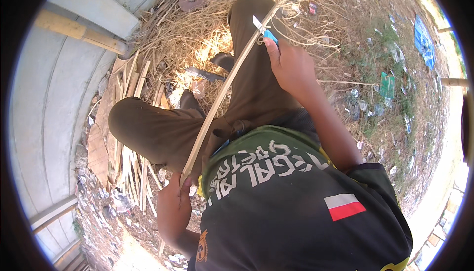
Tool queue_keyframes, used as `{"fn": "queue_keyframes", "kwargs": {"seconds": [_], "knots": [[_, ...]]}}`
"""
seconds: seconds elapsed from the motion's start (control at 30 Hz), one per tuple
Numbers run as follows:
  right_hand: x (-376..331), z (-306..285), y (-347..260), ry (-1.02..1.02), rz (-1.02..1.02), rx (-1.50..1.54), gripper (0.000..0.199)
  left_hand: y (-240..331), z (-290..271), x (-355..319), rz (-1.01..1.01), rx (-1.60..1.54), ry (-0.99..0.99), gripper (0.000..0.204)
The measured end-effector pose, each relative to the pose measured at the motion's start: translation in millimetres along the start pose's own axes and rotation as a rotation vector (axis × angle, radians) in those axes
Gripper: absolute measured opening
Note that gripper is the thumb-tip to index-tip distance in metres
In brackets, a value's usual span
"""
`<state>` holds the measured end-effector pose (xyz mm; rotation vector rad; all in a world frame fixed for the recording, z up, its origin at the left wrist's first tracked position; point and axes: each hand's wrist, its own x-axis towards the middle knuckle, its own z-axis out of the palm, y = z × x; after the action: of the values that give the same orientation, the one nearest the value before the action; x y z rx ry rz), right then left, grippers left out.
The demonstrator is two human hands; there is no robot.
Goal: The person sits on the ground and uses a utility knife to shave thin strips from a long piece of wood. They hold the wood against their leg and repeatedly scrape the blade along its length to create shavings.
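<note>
Left hand [178, 188] grips the bamboo strip's [224, 88] lower end at lower centre; right hand [291, 63] clenches a blue-handled knife [264, 30] against it at upper centre.

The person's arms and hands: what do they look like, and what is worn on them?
Both hands are bare: no gloves, rings or watch show on the left hand or the right hand. The forearms are uncovered too. The right arm comes out of a short dark sleeve of a black T-shirt with pale lettering and a red-and-white patch. The left sleeve is hidden.
</note>
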<state>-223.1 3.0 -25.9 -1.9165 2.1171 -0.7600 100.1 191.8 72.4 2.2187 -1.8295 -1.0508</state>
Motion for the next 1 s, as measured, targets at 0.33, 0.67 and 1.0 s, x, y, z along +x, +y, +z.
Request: {"fn": "queue_keyframes", "kwargs": {"seconds": [0.33, 0.67, 1.0], "knots": [[-4, 8, 0, 0.159, -0.081, -0.064, 0.051, -34, -29, -33, -0.022, -0.003, -0.075, 0.03], [28, -31, 18, -0.283, 0.061, 0.197, 0.07, -50, 6, 24, -0.008, -0.357, -0.332, 0.03], [21, -19, 20, -0.15, -0.024, 0.107, 0.062, 8, -2, 105, 0.175, -0.42, -0.326, 0.028]]}}
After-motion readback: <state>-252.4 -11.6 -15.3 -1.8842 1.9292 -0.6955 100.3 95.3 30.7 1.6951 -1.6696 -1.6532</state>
